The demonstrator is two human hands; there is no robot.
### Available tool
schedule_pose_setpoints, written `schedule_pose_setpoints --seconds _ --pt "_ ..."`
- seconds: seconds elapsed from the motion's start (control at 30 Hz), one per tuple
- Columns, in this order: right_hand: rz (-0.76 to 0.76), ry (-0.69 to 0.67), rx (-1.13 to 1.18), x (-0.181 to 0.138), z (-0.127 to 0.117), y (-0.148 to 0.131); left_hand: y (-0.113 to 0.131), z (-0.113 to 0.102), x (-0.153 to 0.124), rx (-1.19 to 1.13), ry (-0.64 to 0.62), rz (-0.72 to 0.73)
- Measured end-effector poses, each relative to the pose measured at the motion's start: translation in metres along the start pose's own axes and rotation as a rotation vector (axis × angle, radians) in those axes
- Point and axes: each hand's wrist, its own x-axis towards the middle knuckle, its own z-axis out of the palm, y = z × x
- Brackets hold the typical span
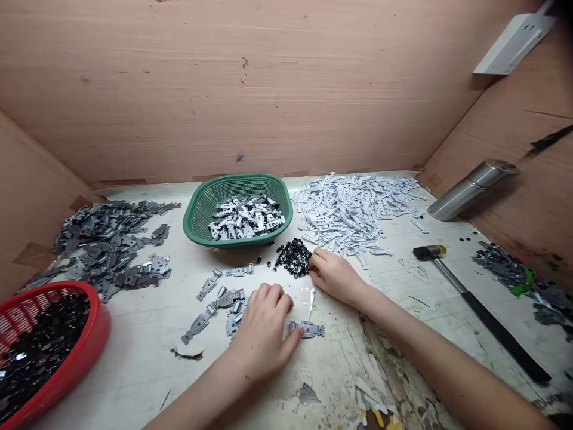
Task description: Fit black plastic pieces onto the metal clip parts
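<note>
My left hand (265, 327) rests on the table with curled fingers, its thumb against the near edge of a grey metal plate (308, 329) that lies flat. My right hand (335, 276) has its fingers closed at the right edge of a pile of small black pieces (293, 258); whatever is between the fingertips is hidden. A thin white strip (311, 301) lies between the hands. Left of my left hand are several loose grey metal plates (198, 324), partly covered by that hand.
Behind the hands stand a green basket (188, 218) of assembled plates and a heap of white strips (353, 209). Grey plates (111, 239) and a red basket (101, 334) of black parts are left. Rightward are a hammer (483, 322), a steel flask (465, 194) and metal scraps (501, 266).
</note>
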Motion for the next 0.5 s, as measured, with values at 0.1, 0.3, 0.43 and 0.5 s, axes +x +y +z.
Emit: schedule_pose_setpoints --seconds 0.1,0.3,0.43,0.5 --pt "0.095 0.012 0.119 -0.007 -0.005 -0.002 0.0 -0.001 0.0 -0.003 -0.052 -0.008" --pt "0.317 -0.061 0.467 -0.025 -0.012 0.006 0.002 0.008 0.004 -0.149 -0.051 -0.062" --pt "0.411 -0.084 0.664 -0.028 -0.01 0.013 -0.001 0.011 0.004 -0.2 -0.077 -0.026" --pt "0.434 -0.081 0.731 -0.029 -0.011 0.013 -0.002 0.011 0.004 -0.223 -0.088 -0.002"
